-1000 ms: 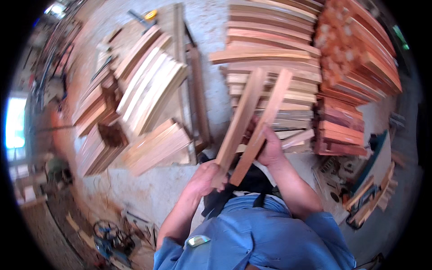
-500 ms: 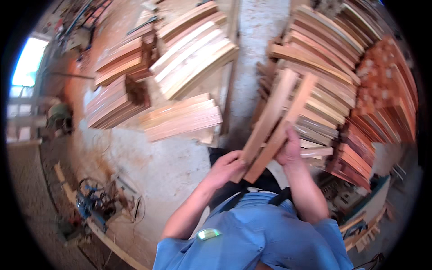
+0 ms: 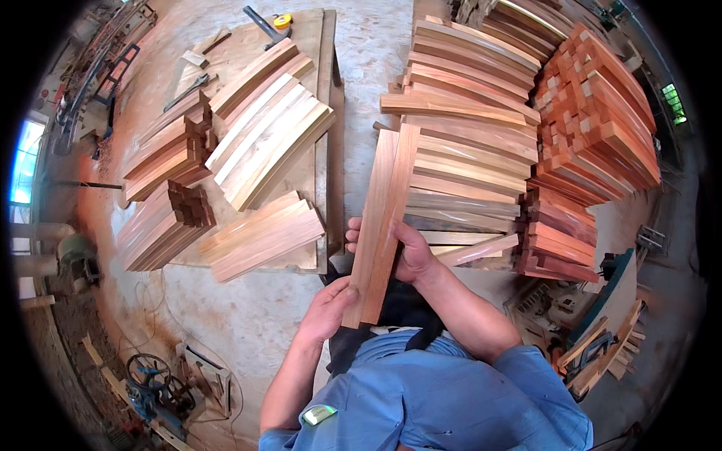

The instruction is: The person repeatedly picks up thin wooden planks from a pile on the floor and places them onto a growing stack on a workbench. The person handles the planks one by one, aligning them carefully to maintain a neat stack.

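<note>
Two long wooden strips, a paler left one [image 3: 376, 192] and a redder right one [image 3: 398, 184], are held side by side in front of my body, their long edges together. My left hand [image 3: 328, 307] grips the lower end of the pair, its thumb lying on the paler strip. Farther up, my right hand [image 3: 414, 254] wraps round from the right. Its thumb is on the redder strip, and fingertips show past the pair's left edge. Beyond the strips' upper ends lies a large stack of wooden strips [image 3: 470, 161] in mixed tones.
On the left, a worktable [image 3: 304, 161] carries pale strips [image 3: 274, 139], a lower bundle [image 3: 263, 237] and darker bundles [image 3: 162, 229]. A hammer [image 3: 263, 28] and yellow tape measure [image 3: 283, 21] lie at its far end. Reddish stacked blocks [image 3: 594, 120] stand right. A handwheel machine [image 3: 154, 383] sits lower left.
The two strips had a gap between them and now lie edge to edge. They stand more upright in view and have shifted left with both hands. The view itself has also shifted.
</note>
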`<state>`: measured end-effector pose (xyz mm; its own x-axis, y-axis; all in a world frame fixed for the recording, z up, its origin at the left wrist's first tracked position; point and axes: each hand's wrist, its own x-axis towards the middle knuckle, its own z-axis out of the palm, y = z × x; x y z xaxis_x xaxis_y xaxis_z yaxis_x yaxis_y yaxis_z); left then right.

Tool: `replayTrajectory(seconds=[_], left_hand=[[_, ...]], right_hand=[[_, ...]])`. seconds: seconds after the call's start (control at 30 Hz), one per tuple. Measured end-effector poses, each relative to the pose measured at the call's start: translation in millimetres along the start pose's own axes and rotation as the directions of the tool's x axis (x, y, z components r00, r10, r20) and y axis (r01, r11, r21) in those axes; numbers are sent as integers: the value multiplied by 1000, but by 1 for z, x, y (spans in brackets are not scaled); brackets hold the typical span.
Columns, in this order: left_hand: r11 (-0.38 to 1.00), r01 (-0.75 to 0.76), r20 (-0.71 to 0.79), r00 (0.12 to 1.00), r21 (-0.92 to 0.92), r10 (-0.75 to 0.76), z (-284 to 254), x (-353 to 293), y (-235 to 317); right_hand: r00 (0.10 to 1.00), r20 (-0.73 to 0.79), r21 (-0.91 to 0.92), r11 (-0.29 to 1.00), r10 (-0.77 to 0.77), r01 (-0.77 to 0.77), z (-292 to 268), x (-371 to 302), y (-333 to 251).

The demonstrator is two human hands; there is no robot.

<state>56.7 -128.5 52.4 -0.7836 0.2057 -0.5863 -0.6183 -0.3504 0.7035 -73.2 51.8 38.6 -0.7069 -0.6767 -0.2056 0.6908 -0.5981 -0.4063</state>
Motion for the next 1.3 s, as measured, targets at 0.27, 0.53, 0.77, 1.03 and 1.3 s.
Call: replayTrajectory(seconds=[0.27, 0.53, 0.77, 1.03, 1.3], left_hand=[[962, -101, 8, 995, 254, 102, 5, -6, 30], [509, -187, -105, 865, 840, 490, 9, -9, 60], [400, -214, -73, 803, 891, 592, -47, -19, 51], [25, -131, 89, 783, 991, 616, -160, -31, 75], [-53, -140, 144, 789, 989, 598, -236, 4, 93]], right_hand=[[999, -38, -47, 999, -19, 17, 13, 5, 15], [976, -126, -199, 968, -180, 153, 40, 15, 53], [977, -103, -198, 967, -184, 161, 40, 25, 58], [927, -283, -235, 955, -247, 183, -4, 50, 27], [938, -248, -595, 802, -243, 51, 9, 113, 63]])
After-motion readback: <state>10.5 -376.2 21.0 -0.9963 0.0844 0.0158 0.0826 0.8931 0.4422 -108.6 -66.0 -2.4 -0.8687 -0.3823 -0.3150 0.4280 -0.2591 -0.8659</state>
